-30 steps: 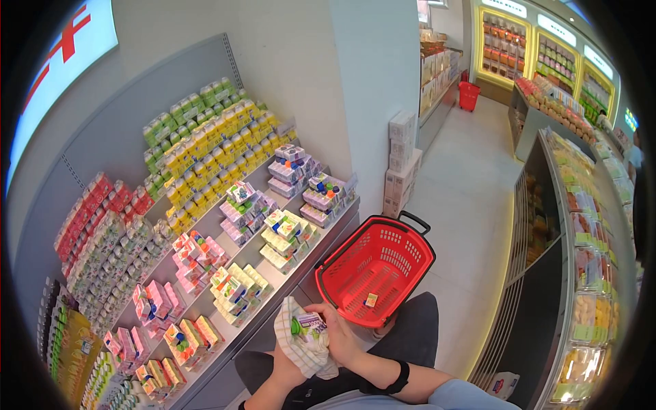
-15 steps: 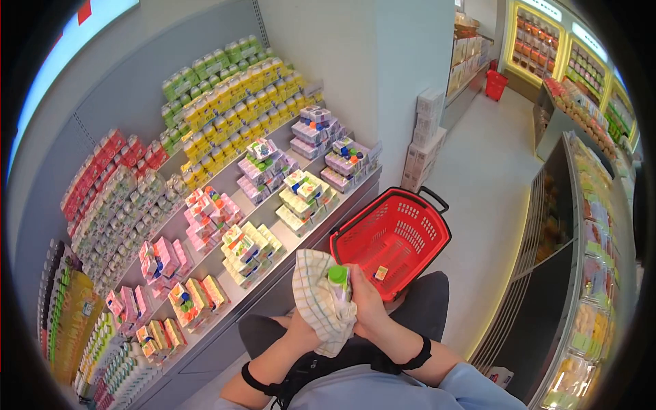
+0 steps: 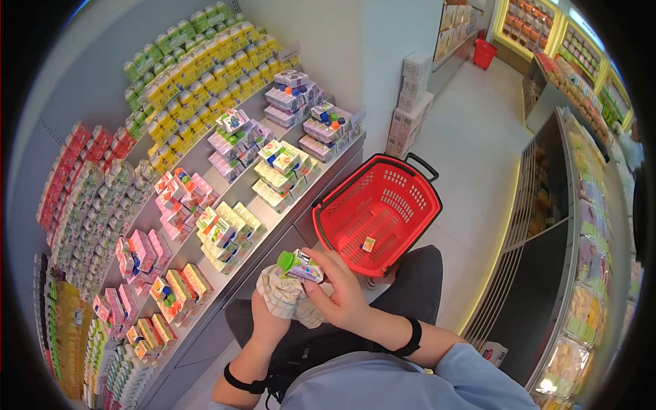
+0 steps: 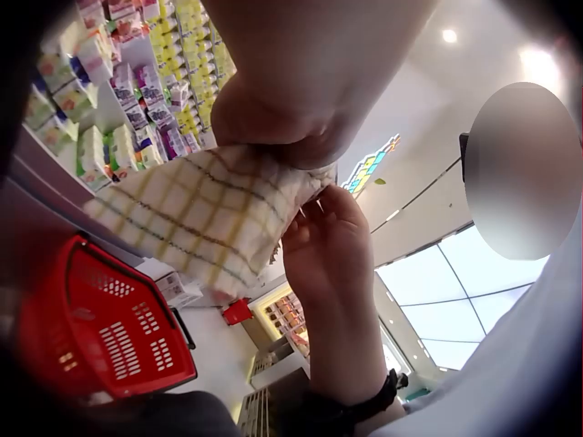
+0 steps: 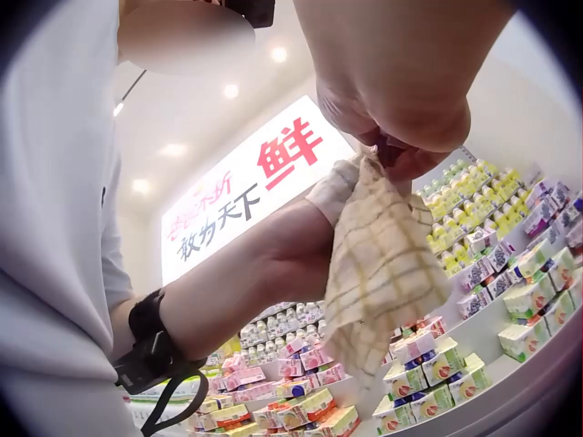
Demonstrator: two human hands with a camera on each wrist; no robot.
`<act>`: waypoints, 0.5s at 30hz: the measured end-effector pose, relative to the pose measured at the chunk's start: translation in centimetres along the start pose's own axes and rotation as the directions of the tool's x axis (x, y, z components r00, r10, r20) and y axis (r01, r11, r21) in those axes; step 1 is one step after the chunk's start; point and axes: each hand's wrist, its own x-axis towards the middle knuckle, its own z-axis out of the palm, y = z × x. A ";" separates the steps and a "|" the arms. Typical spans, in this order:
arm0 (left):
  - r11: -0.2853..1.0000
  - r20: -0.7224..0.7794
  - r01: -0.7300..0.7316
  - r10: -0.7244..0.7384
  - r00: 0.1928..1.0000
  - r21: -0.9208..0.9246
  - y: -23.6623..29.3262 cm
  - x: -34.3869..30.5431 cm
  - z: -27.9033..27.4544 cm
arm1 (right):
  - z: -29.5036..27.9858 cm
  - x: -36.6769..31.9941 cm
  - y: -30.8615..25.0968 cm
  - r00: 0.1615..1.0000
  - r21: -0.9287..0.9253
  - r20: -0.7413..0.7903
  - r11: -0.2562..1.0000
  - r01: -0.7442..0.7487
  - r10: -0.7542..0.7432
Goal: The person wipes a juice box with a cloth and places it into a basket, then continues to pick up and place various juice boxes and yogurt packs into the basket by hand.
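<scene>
A white checked cloth (image 3: 285, 299) covers most of my left hand (image 3: 270, 322), which grips it from below; its fingers are hidden. Just above the cloth, my right hand (image 3: 339, 292) pinches a small purple-and-white pack (image 3: 305, 268) with a green cap (image 3: 285, 260), tilted sideways. In the left wrist view the cloth (image 4: 196, 214) hangs between my left hand (image 4: 278, 123) and right hand (image 4: 330, 241). The right wrist view shows the cloth (image 5: 378, 264) draped below my right hand (image 5: 401, 123); the pack is hidden there.
A red basket (image 3: 328, 236) stands in front of my knees, with a small carton (image 3: 368, 244) inside. Stacked drink packs (image 3: 232, 229) fill the shelves on the left. White boxes (image 3: 410, 102) stand beside the wall, and a display case (image 3: 547, 266) runs along the right.
The capped pack has tipped from upright to sideways above the cloth, still in my right hand. The cloth has sunk lower and bunched around my left hand. The view has shifted.
</scene>
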 end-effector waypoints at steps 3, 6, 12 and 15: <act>0.995 -0.012 0.068 -0.067 0.998 0.075 -1.0 0.4 -1.9 | -1.6 2.6 3.0 0.997 0.089 -0.073 0.996 -0.020 0.026; 0.996 -0.130 0.088 -0.089 0.988 -0.015 -2.4 0.9 -4.5 | -6.2 9.7 7.0 0.948 0.431 -0.264 0.901 -0.049 0.178; 0.947 -0.224 0.271 -0.230 0.947 0.172 -4.0 1.7 -8.4 | -18.2 24.3 20.7 0.747 0.390 -0.264 0.776 -0.496 0.610; 0.655 0.037 0.219 -0.354 0.935 0.723 -8.2 2.1 -10.1 | -19.9 29.9 27.7 0.706 0.383 -0.278 0.749 -0.540 0.651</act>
